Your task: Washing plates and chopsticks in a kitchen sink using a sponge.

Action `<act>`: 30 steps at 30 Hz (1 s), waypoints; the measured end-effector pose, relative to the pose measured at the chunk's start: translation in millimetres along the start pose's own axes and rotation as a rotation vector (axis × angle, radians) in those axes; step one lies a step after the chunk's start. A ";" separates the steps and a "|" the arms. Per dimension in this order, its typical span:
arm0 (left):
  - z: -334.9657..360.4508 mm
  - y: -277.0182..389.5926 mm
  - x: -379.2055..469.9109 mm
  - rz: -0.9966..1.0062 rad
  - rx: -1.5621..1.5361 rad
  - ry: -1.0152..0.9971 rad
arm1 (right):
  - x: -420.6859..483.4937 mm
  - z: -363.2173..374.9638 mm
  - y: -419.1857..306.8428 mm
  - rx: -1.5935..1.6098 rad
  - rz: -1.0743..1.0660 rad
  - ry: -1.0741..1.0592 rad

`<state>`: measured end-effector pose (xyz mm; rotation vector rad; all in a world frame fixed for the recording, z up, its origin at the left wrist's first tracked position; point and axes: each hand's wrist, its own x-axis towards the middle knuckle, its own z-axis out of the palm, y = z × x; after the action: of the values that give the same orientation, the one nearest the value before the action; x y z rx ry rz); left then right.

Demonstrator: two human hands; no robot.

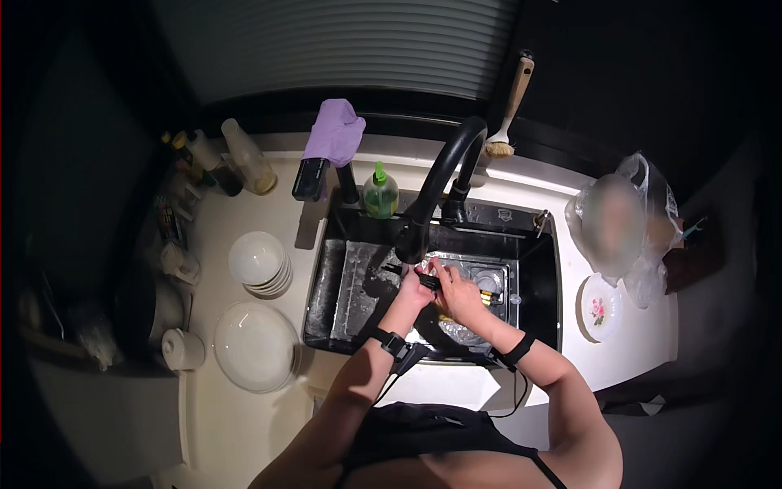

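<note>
Below the spout of a black gooseneck faucet (421,211), my left hand (416,292) grips a bundle of slim black sticks (429,281) that look like chopsticks. My right hand (462,298) is closed around the same bundle, close beside the left. Gold-banded ends (487,297) show past my right hand, while dark tips stick out to the left. Both hands are over a black sink (324,293). Under them, a clear, shiny item (461,333) lies in the basin, partly hidden by my right hand and its shadow.
On the left counter stand stacked white bowls (256,257) and stacked plates (253,345). A green soap pump bottle (380,194) and a purple cloth (335,131) are behind the sink. A brush (510,107) leans at the back. To the right are a flowered dish (600,308) and a plastic bag (647,269).
</note>
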<state>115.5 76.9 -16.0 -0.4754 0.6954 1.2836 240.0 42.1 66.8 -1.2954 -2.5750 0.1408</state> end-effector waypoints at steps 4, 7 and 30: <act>24.6 -9.4 -17.2 0.013 0.028 -0.093 | -15.9 0.8 14.7 0.039 -0.040 0.032; 26.2 -2.8 -13.2 -0.054 -0.037 -0.113 | -15.5 4.6 26.4 -0.035 0.046 -0.001; -1.0 27.4 -51.0 0.321 0.773 -0.161 | 48.4 78.0 19.9 1.429 0.480 -0.761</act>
<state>82.1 46.9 20.6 0.3789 1.0848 1.2161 206.9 94.9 -3.4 -1.1723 -1.5325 2.3304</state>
